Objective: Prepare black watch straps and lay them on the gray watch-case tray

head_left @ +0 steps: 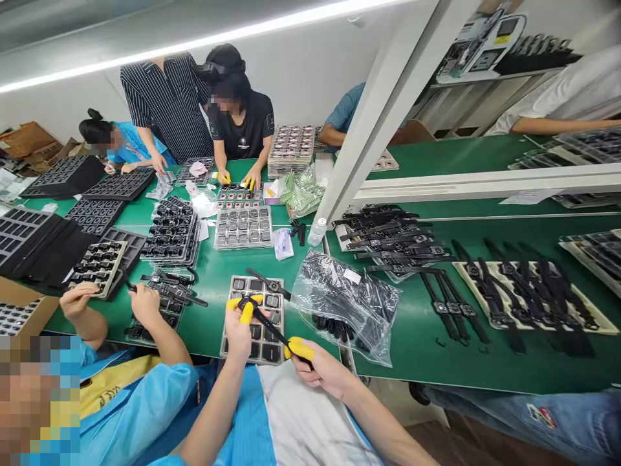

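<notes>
Evidently two-handed work, done above the pale tray (225, 342) at the near edge of the green table (208, 272).

Black strap (270, 329) held slantwise over the tray; whether it brushes anything below, cannot tell. Left hand (238, 331) over the tray's left half: thumb and fingers pinched nearly together on the strap's upper end, where a dark piece, perhaps a watch head, shows among yellow finger covers (246, 314). Right hand (317, 370) just off the tray's near right corner, fingers curled in tight on the lower end; part of that grip is hidden.

Strap runs straight between the hands, so each likely steadies one end, leaving the middle bare to view. Covers probably keep finger marks off, or help the grip.

Tray sits right before the body, presumably for a short reach. Dark squares (270, 353) in its compartments, likely parted so they don't rub. Loose watch (273, 285) across the tray's far right corner. Clear bag (344, 301) of dark goods just right of the tray, perhaps kept at arm's reach.

Left of the tray, a co-worker's hand (145, 305) beside heaped watches (172, 288). Beyond the tray, a clear tray (242, 246), seemingly parked out of the way.
</notes>
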The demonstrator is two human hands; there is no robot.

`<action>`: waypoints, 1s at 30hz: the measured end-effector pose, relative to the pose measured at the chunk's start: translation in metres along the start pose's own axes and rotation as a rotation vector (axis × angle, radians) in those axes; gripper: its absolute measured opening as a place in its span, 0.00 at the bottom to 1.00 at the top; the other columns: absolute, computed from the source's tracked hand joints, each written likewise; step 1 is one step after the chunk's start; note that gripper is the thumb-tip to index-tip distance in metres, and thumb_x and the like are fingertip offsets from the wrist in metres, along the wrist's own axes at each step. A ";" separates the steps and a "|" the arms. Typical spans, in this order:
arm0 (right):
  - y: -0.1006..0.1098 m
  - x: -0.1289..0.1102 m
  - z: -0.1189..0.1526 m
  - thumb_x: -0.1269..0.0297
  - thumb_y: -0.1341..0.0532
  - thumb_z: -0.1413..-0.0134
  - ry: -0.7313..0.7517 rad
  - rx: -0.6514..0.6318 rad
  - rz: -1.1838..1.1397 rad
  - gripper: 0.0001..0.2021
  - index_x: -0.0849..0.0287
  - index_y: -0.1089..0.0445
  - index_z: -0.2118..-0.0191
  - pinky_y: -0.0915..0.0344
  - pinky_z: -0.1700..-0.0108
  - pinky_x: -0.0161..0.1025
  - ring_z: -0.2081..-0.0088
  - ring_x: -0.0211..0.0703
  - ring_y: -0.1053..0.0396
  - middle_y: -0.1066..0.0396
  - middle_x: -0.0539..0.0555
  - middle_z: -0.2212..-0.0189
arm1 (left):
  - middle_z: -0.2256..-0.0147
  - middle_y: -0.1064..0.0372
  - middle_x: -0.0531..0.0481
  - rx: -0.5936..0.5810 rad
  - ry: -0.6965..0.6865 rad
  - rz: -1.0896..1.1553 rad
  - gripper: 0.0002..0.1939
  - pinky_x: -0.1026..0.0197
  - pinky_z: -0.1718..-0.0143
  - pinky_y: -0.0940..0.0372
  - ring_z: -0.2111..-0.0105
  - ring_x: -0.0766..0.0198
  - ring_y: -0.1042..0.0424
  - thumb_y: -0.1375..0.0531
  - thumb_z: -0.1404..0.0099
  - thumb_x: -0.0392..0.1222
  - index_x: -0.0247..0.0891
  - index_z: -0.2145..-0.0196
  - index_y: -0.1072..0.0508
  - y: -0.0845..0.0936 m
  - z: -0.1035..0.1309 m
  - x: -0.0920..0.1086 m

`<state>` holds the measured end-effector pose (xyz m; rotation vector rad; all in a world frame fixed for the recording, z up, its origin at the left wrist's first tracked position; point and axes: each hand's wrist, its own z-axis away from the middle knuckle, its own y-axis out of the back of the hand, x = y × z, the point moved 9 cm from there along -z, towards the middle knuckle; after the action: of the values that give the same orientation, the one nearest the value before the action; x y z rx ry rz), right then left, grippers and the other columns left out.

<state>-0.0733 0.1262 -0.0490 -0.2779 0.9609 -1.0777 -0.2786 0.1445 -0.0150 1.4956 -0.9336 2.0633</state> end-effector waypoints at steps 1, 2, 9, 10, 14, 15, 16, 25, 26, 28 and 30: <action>0.004 0.002 0.001 0.43 0.30 0.52 -0.010 0.015 0.025 0.25 0.55 0.41 0.65 0.67 0.80 0.32 0.82 0.27 0.64 0.51 0.38 0.82 | 0.58 0.20 0.42 0.043 -0.038 0.000 0.27 0.57 0.67 0.23 0.73 0.60 0.20 0.28 0.40 0.58 0.39 0.56 0.34 0.006 -0.004 0.008; 0.008 0.002 0.002 0.43 0.29 0.52 -0.003 0.039 0.056 0.25 0.55 0.40 0.64 0.65 0.80 0.32 0.82 0.27 0.62 0.50 0.38 0.82 | 0.57 0.19 0.42 0.077 -0.074 -0.014 0.27 0.57 0.69 0.23 0.73 0.60 0.19 0.29 0.39 0.58 0.39 0.55 0.34 0.012 -0.008 0.015; 0.011 -0.023 0.007 0.35 0.35 0.47 0.283 0.235 0.152 0.27 0.55 0.38 0.62 0.54 0.80 0.32 0.83 0.28 0.52 0.39 0.41 0.78 | 0.54 0.19 0.42 -0.700 -0.052 -0.690 0.19 0.51 0.50 0.24 0.54 0.53 0.19 0.41 0.29 0.41 0.40 0.42 0.26 -0.048 0.028 -0.004; 0.005 -0.023 0.006 0.35 0.36 0.47 0.275 0.221 0.134 0.27 0.55 0.38 0.62 0.55 0.80 0.32 0.83 0.28 0.52 0.39 0.42 0.78 | 0.50 0.20 0.42 -0.808 -0.108 -0.766 0.21 0.50 0.46 0.26 0.50 0.54 0.21 0.43 0.30 0.36 0.41 0.41 0.26 -0.058 0.040 -0.009; -0.008 -0.022 0.002 0.37 0.33 0.50 0.223 0.164 0.057 0.26 0.55 0.38 0.65 0.57 0.80 0.32 0.83 0.29 0.53 0.40 0.42 0.81 | 0.41 0.27 0.42 -0.979 -0.308 -0.854 0.33 0.49 0.39 0.31 0.42 0.55 0.28 0.49 0.38 0.25 0.40 0.38 0.28 -0.077 0.069 -0.016; -0.007 -0.021 0.002 0.38 0.32 0.51 0.216 0.158 0.030 0.25 0.55 0.38 0.66 0.58 0.80 0.33 0.83 0.29 0.54 0.41 0.42 0.82 | 0.42 0.28 0.42 -0.989 -0.332 -0.862 0.34 0.50 0.39 0.31 0.42 0.55 0.28 0.49 0.39 0.24 0.40 0.38 0.29 -0.078 0.071 -0.016; -0.006 -0.020 0.003 0.39 0.32 0.51 0.212 0.157 0.003 0.25 0.54 0.38 0.66 0.58 0.80 0.33 0.83 0.30 0.55 0.42 0.42 0.83 | 0.42 0.28 0.41 -0.995 -0.349 -0.870 0.33 0.50 0.40 0.31 0.42 0.56 0.28 0.50 0.38 0.24 0.40 0.38 0.29 -0.078 0.073 -0.016; -0.001 -0.010 0.000 0.44 0.28 0.56 0.191 0.165 -0.158 0.24 0.54 0.39 0.68 0.63 0.80 0.32 0.83 0.29 0.58 0.45 0.41 0.85 | 0.44 0.29 0.40 -0.983 -0.411 -0.919 0.29 0.48 0.41 0.30 0.43 0.54 0.29 0.50 0.33 0.25 0.40 0.37 0.32 -0.074 0.079 -0.018; 0.000 -0.010 -0.001 0.45 0.28 0.56 0.199 0.169 -0.187 0.24 0.54 0.39 0.68 0.63 0.80 0.32 0.83 0.29 0.58 0.45 0.41 0.84 | 0.45 0.30 0.40 -0.961 -0.412 -0.919 0.29 0.48 0.41 0.30 0.43 0.54 0.29 0.50 0.33 0.25 0.40 0.37 0.33 -0.074 0.079 -0.020; 0.003 -0.007 -0.004 0.46 0.29 0.55 0.217 0.158 -0.242 0.23 0.54 0.40 0.69 0.62 0.79 0.31 0.83 0.29 0.57 0.45 0.41 0.84 | 0.46 0.30 0.41 -0.925 -0.397 -0.914 0.30 0.48 0.42 0.30 0.44 0.54 0.29 0.51 0.34 0.25 0.41 0.37 0.33 -0.073 0.079 -0.023; 0.006 -0.003 -0.008 0.47 0.30 0.53 0.228 0.130 -0.272 0.22 0.54 0.41 0.69 0.62 0.79 0.31 0.83 0.28 0.56 0.46 0.41 0.84 | 0.46 0.32 0.41 -0.920 -0.369 -0.901 0.30 0.48 0.41 0.30 0.44 0.55 0.30 0.51 0.33 0.25 0.41 0.36 0.34 -0.074 0.080 -0.023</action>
<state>-0.0762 0.1335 -0.0559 -0.1842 1.0701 -1.4383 -0.1679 0.1377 -0.0014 1.3618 -0.8902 0.5875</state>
